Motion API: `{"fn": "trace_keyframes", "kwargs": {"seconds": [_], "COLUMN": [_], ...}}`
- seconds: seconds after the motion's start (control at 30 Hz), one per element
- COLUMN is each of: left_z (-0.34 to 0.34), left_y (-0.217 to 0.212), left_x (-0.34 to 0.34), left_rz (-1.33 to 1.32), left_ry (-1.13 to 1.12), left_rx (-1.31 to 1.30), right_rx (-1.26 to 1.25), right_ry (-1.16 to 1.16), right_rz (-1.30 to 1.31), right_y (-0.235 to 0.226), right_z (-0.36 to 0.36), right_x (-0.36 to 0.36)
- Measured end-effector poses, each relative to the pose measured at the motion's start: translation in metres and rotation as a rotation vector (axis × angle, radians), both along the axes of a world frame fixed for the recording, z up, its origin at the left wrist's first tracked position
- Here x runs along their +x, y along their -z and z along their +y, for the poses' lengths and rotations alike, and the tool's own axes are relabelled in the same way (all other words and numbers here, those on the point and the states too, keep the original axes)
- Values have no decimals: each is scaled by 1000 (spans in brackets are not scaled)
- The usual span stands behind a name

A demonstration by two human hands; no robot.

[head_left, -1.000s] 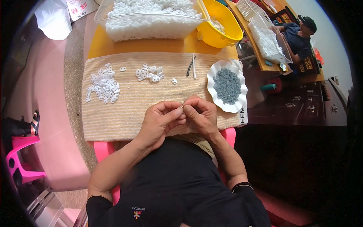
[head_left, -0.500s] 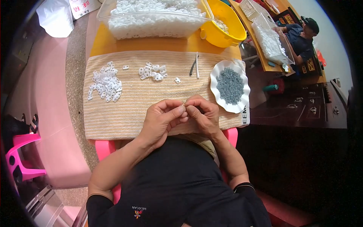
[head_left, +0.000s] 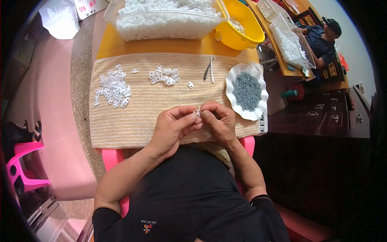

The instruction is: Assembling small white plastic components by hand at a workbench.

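Observation:
Between the thumb and forefinger of my left hand (head_left: 177, 124) is a small white two-holed plastic piece (head_left: 197, 113). My right hand (head_left: 219, 121) is closed in a pinch right against it; whatever its fingertips hold is hidden. Both hands hover over the near part of a striped towel (head_left: 121, 131). Farther off lie a big heap of similar white pieces (head_left: 115, 90) at left, a smaller cluster (head_left: 164, 76) in the middle, and two single ones. On the right, a white wavy-edged dish (head_left: 262, 105) holds many small grey-blue cylindrical bits (head_left: 246, 90).
A black stick (head_left: 206, 73) and a white one (head_left: 212, 69) lie near the dish. Behind the towel stand a clear tub (head_left: 165, 28) of white pieces and a yellow basin (head_left: 242, 38). Another person (head_left: 322, 40) sits at a table at far right. A pink stool (head_left: 26, 173) stands left.
My fingertips have parted slightly, and the white piece between them now shows more plainly. The whole view has shifted a little; the heaps and dish lie as before.

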State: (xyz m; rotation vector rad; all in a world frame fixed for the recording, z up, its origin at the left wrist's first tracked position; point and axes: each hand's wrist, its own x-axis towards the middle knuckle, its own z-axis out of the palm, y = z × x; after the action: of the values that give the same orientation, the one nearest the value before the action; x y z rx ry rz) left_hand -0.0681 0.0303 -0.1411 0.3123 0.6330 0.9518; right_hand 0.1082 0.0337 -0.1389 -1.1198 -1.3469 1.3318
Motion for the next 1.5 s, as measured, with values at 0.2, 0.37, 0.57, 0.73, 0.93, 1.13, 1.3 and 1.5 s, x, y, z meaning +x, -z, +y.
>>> {"fn": "trace_keyframes", "kwargs": {"seconds": [0.2,0.37,0.57,0.73,0.93,1.13,1.3,1.5], "left_z": [-1,0,-1,-2,-2,-3,-7,-4], "left_y": [0,1,3,1,2,5,7,3], "left_x": [0,1,2,2,2,3,6,7], "left_rz": [0,3,24,46,90,166,211,174], "left_ry": [7,9,-1,-12,-24,-23,-57,-77], "left_rx": [1,-8,4,3,22,70,132,134], "right_rx": [-28,-16,8,8,-32,-18,-118,-165], "right_ry": [8,-1,-18,-12,-37,-39,-69,-55], "right_rz": [46,46,-5,-29,-56,-113,-80,-66], "right_y": [2,1,1,4,-6,-5,-6,-9], "right_z": [0,0,1,1,0,0,0,2], "right_x": [-2,-2,-1,-1,-5,-5,-4,-5]}}
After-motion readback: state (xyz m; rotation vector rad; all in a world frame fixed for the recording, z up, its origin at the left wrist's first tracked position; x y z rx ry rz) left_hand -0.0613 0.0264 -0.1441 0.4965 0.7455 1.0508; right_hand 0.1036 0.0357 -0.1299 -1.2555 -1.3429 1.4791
